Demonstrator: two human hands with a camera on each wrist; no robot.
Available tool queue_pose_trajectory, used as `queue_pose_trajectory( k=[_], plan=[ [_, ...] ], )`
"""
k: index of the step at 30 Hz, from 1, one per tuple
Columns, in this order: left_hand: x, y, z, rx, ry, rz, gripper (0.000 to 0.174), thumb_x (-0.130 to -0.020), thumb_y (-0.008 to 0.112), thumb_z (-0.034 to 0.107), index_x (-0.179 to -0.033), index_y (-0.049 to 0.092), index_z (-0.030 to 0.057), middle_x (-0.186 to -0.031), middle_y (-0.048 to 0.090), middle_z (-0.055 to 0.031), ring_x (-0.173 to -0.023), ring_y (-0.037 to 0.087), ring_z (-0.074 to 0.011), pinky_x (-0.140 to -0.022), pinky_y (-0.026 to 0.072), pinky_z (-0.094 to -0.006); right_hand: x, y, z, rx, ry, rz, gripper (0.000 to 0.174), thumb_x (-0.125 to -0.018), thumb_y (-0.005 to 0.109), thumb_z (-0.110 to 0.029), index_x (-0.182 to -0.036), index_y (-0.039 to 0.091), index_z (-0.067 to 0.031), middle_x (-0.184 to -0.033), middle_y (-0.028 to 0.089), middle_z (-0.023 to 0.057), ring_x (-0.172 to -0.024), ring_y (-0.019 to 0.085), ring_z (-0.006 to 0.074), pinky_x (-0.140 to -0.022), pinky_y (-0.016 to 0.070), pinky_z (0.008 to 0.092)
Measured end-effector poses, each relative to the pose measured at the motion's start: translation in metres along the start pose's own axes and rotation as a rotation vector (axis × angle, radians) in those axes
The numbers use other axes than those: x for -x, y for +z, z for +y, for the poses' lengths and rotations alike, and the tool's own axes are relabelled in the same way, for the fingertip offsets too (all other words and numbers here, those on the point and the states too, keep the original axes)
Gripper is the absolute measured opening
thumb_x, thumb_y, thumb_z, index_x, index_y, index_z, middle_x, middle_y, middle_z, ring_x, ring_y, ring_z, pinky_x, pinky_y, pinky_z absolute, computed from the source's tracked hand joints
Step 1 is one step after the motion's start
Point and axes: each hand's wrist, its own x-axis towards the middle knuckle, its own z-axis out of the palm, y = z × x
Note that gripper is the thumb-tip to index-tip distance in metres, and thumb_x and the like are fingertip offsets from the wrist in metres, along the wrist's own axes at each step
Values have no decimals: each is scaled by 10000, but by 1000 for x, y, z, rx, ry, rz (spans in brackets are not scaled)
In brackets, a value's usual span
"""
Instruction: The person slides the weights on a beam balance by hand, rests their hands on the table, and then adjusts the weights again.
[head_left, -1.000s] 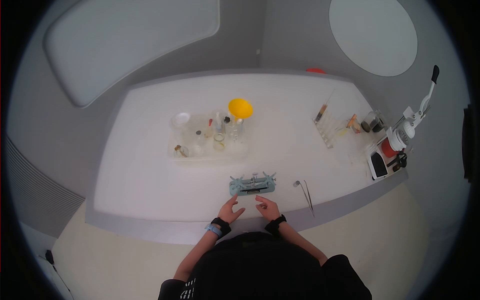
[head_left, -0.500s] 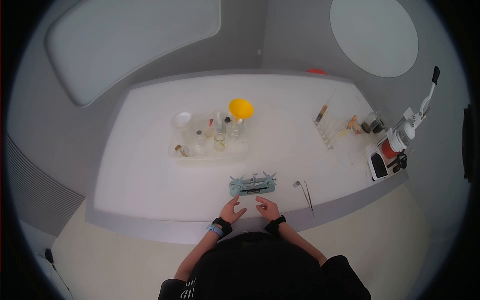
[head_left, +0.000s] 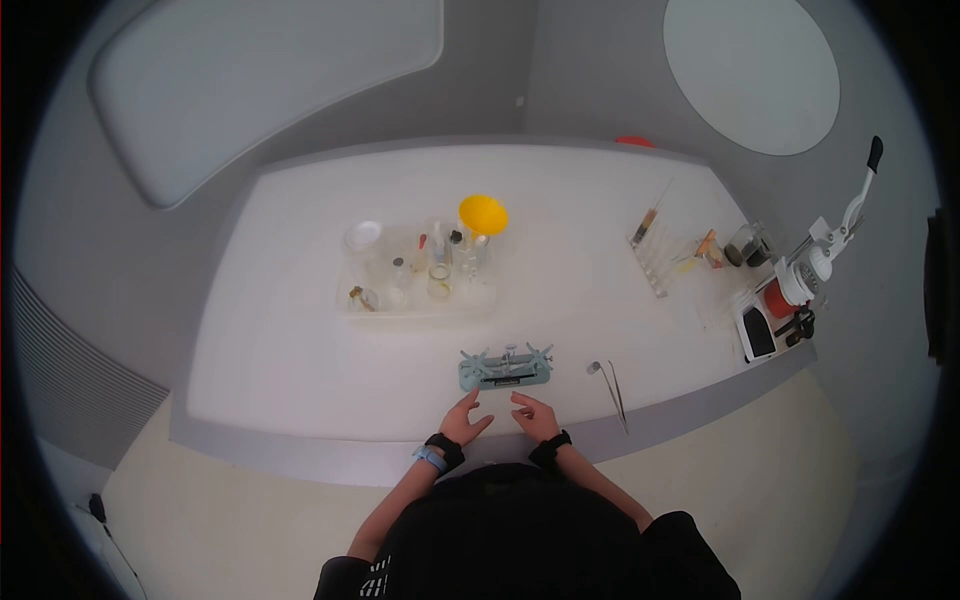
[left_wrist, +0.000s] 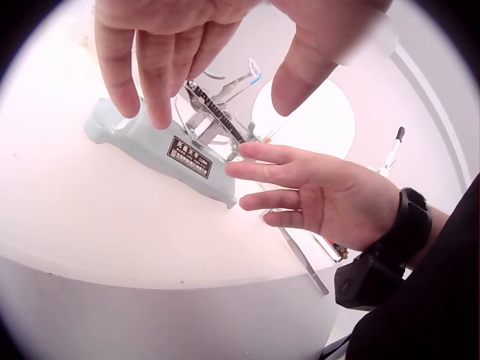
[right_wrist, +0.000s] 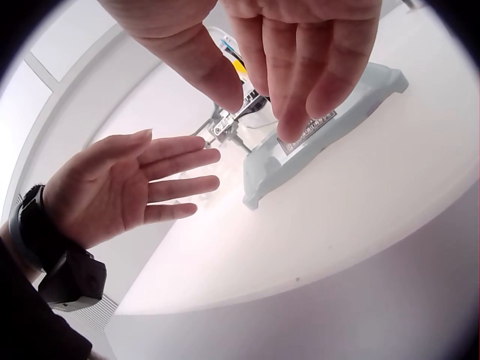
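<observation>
A balance scale (head_left: 521,379) with a pale blue-green base stands near the table's front edge, with cross-shaped supports at both ends of its top. A dark label (left_wrist: 190,156) with light characters is fixed to its front. My left hand (head_left: 461,423) hovers just in front of the scale's left part, fingers spread and slightly bent, holding nothing. Opposite it, my right hand (head_left: 538,419) is held before the right part, its fingers loosely extended and also without any object. The palms face each other across a gap. In the left wrist view, my left fingers (left_wrist: 156,79) overlap the base.
Metal tweezers (head_left: 618,400) lie right of the scale beside a small round piece (head_left: 593,367). Behind, a clear tray (head_left: 420,316) holds several glass bottles and a yellow funnel (head_left: 483,214). A clear rack (head_left: 655,275) and a white lever press (head_left: 815,262) stand at the right.
</observation>
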Motion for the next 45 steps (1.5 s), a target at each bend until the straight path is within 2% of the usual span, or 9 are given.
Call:
queue_pose_trajectory(
  k=[7,10,12,22,31,34,45],
  plan=[
    [0,1,0,11,2,3,660,-643,605,274,-1138,304,-42,-1064,437,-191,-918,489,-249,-775,387,-303,1,1,0,6,-1,-4,367,-698,538,-93,-1051,458,-32,-972,534,81,-716,551,129,-630,431,229],
    [0,0,0,4,5,3,655,-644,605,270,-1138,306,-39,-1062,439,-190,-919,488,-246,-778,385,-303,1,2,2,-2,-27,23,351,-682,538,-93,-1026,481,-48,-958,541,81,-692,565,151,-605,444,230],
    [0,1,-1,0,1,3,654,-645,603,270,-1139,306,-37,-1062,438,-190,-921,486,-245,-779,384,-304,1,2,-1,9,-7,1,361,-701,535,-92,-1048,458,-25,-976,532,81,-719,543,122,-631,428,227],
    [-2,-5,6,-24,16,-3,647,-657,597,257,-1161,287,-5,-1027,454,-200,-917,489,-252,-753,399,-314,-4,2,-10,-7,12,-24,357,-704,533,-87,-1047,458,-23,-983,525,69,-727,534,111,-630,421,208],
    [-4,-6,3,-7,12,-11,667,-650,593,274,-1157,278,-24,-1052,434,-203,-923,481,-267,-776,385,-317,-13,7,-13,5,-58,6,338,-689,543,-85,-1019,486,-42,-972,536,75,-696,557,115,-587,434,210],
    [-4,-5,2,-20,5,-20,659,-661,595,258,-1169,268,-5,-1050,434,-205,-933,479,-257,-773,390,-315,-14,8,-14,-8,-71,0,352,-689,541,-83,-1033,477,-47,-972,536,74,-700,556,116,-588,432,211],
    [-11,-2,4,17,23,-19,678,-654,587,275,-1165,255,-23,-1082,409,-201,-928,477,-265,-775,384,-317,-22,15,-21,21,-94,-26,396,-692,534,-75,-1076,440,-66,-974,533,82,-703,564,128,-593,443,223]
  ],
)
